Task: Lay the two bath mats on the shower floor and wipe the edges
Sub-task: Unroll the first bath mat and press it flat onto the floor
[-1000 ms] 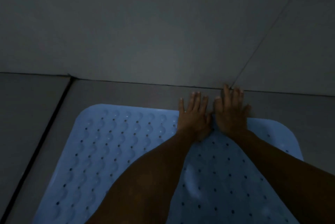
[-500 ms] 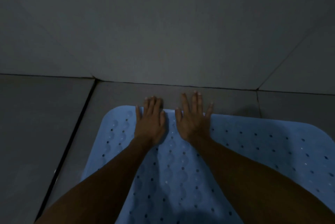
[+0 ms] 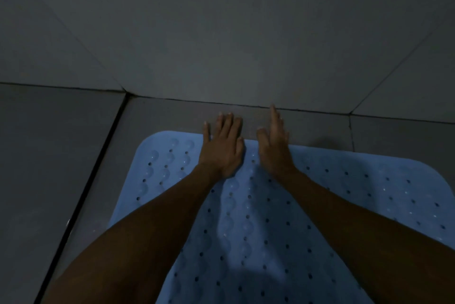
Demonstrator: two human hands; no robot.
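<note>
A light blue rubber bath mat (image 3: 344, 205) with rows of small holes and round bumps lies flat on the dark grey shower floor. My left hand (image 3: 222, 148) rests palm down on the mat's far edge, fingers spread and reaching past it onto the tile. My right hand (image 3: 274, 146) sits beside it, turned more onto its side, fingers together and pointing at the wall. Neither hand holds anything. Only one mat is in view.
A grey tiled wall (image 3: 234, 32) rises just beyond the mat's far edge. A dark groove (image 3: 98, 168) runs diagonally along the floor on the left of the mat. The lighting is dim.
Both hands slid leftward along the mat's far edge over the last second. Since half a second ago the right hand has turned from flat onto its side and the fingers reach further toward the wall.
</note>
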